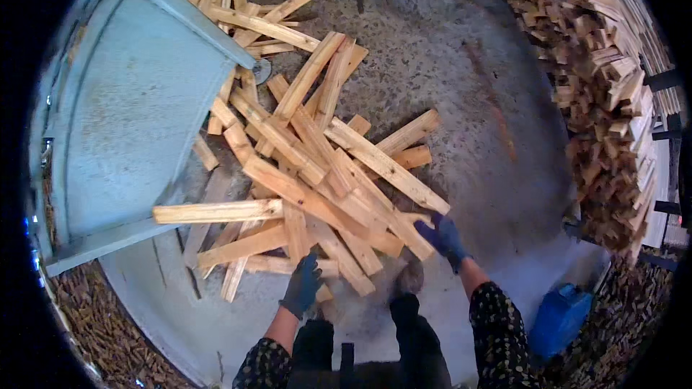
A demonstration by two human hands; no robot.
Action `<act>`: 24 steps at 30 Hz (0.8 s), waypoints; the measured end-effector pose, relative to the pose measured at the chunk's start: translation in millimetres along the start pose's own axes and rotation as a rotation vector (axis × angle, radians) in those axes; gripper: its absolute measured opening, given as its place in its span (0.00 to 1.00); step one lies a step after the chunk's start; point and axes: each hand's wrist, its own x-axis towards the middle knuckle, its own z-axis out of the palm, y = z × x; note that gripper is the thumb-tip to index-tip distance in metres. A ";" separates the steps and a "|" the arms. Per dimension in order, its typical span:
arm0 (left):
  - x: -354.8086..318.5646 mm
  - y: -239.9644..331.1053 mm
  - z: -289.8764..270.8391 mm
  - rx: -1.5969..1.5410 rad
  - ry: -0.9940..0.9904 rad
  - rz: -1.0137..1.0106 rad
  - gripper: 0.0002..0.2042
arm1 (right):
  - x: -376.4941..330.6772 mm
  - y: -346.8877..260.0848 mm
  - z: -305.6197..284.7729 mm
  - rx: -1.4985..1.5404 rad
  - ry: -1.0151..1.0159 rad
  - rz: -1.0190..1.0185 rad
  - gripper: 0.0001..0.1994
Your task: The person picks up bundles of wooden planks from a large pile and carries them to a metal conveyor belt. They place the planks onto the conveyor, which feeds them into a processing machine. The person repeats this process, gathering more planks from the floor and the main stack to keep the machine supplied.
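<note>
A loose heap of sawn wooden planks (310, 202) lies across the floor before me. My right hand (445, 240), in a dark blue glove, is at the near end of a long knotty plank (389, 166); its thumb and fingers are spread apart. Whether it touches that plank I cannot tell. In a grey-blue glove, my left hand (303, 286) reaches to the heap's near edge, beside the lower end of a short upright-lying plank (295, 234). Its fingers look stretched out, with nothing seen between them. Another pale plank (216, 212) sticks out to the left.
A large light-blue metal panel (144, 101) stands at the left, against the heap. Stacked wood (598, 115) rises along the right side. A blue plastic canister (560, 319) stands at the lower right. My feet are close to the heap on the concrete floor (461, 86).
</note>
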 end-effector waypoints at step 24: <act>112.6 -111.2 82.4 0.429 0.096 0.454 0.36 | 83.8 51.3 45.5 -0.125 -0.333 -0.188 0.35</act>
